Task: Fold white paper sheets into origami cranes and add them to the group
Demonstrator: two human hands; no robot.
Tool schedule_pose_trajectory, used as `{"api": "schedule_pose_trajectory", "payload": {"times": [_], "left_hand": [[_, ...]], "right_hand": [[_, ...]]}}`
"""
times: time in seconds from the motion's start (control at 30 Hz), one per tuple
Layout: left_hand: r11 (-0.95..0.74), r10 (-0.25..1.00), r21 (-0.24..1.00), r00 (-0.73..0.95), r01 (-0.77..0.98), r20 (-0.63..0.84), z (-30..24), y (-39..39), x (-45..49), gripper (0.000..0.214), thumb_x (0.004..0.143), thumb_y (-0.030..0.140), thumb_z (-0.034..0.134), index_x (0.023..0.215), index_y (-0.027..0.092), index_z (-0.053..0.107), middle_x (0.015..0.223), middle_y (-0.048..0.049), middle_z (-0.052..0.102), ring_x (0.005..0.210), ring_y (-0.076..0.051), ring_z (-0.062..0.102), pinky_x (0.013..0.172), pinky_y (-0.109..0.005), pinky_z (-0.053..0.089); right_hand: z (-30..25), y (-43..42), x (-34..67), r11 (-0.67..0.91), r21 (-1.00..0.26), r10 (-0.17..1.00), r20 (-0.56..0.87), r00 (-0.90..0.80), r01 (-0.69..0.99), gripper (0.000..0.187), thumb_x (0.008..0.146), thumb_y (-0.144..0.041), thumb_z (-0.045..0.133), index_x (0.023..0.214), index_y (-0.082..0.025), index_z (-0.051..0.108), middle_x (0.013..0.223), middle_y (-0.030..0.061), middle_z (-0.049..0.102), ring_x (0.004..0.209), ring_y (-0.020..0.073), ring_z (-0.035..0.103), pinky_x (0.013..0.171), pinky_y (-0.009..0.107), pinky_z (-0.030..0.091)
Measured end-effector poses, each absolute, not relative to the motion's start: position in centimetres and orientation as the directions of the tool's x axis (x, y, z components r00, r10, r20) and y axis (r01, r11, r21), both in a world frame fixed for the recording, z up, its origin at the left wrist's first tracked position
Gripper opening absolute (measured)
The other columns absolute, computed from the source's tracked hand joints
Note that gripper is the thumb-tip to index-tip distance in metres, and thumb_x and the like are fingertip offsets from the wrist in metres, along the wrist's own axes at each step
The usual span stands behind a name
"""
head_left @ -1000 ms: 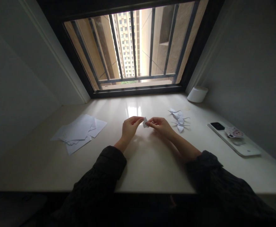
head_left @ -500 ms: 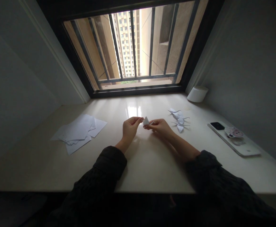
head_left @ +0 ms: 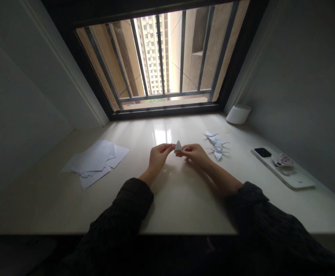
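A small folded paper crane (head_left: 178, 145) in white is held between my two hands, just above the pale sill. My left hand (head_left: 159, 154) pinches its left side with thumb and fingertips. On the other side, my right hand (head_left: 194, 153) has its fingers closed on the crane's lower right. The fingertips hide part of the paper, and a pointed middle section sticks up between them. Several finished paper cranes (head_left: 217, 145) lie in a row to the right of my right hand.
Loose white paper sheets (head_left: 97, 157) lie in a pile at the left. A white phone (head_left: 292, 172) with a cartoon grip rests at the right. A white cylindrical object (head_left: 238, 114) stands in the back right corner. A barred window (head_left: 161, 111) closes off the rear.
The crane's pointed middle shows a little taller and more upright between my fingers. Both hands stay in nearly the same place, and the view has shifted slightly.
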State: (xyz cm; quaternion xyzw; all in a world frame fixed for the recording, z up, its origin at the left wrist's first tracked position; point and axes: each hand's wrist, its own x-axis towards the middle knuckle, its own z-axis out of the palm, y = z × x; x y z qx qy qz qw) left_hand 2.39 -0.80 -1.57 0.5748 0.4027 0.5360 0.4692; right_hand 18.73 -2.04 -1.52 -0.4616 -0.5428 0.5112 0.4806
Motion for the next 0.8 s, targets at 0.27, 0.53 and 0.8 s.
{"api": "schedule_pose_trajectory", "payload": {"times": [0.27,0.53,0.8], "left_hand": [[-0.263,0.965,0.962,0.034,0.073,0.261,-2.27,-0.61,2.24,0.017,0.071,0.032,0.069,0.079,0.019,0.075,0.082,-0.0061,0.074,0.082,-0.02,0.067,0.082,-0.035,0.049],[-0.272,0.961,0.955,-0.004,0.12,0.275,-2.53,-0.68,2.3,0.016,0.071,0.033,0.068,0.077,0.019,0.074,0.076,-0.0044,0.072,0.075,-0.018,0.066,0.073,-0.031,0.049],[-0.227,0.969,0.961,-0.059,0.157,0.238,-2.37,-0.79,2.19,0.022,0.068,0.039,0.071,0.077,0.018,0.074,0.076,-0.0057,0.072,0.074,-0.019,0.065,0.07,-0.03,0.048]], "right_hand": [[-1.12,-2.27,18.59,0.031,-0.999,0.994,0.028,-0.105,0.036,0.033,0.053,-0.044,0.081,0.066,-0.015,0.073,0.064,0.0069,0.07,0.059,0.0157,0.061,0.054,0.025,0.043],[-1.18,-2.15,18.81,0.043,-0.998,0.993,0.037,-0.116,0.055,0.035,0.056,-0.046,0.079,0.071,-0.014,0.074,0.067,0.0078,0.071,0.061,0.0167,0.062,0.053,0.025,0.043],[-1.31,-1.86,19.06,0.066,-0.993,0.989,0.051,-0.14,0.098,0.036,0.057,-0.046,0.078,0.073,-0.015,0.074,0.069,0.0077,0.072,0.063,0.0174,0.064,0.05,0.024,0.042]]}}
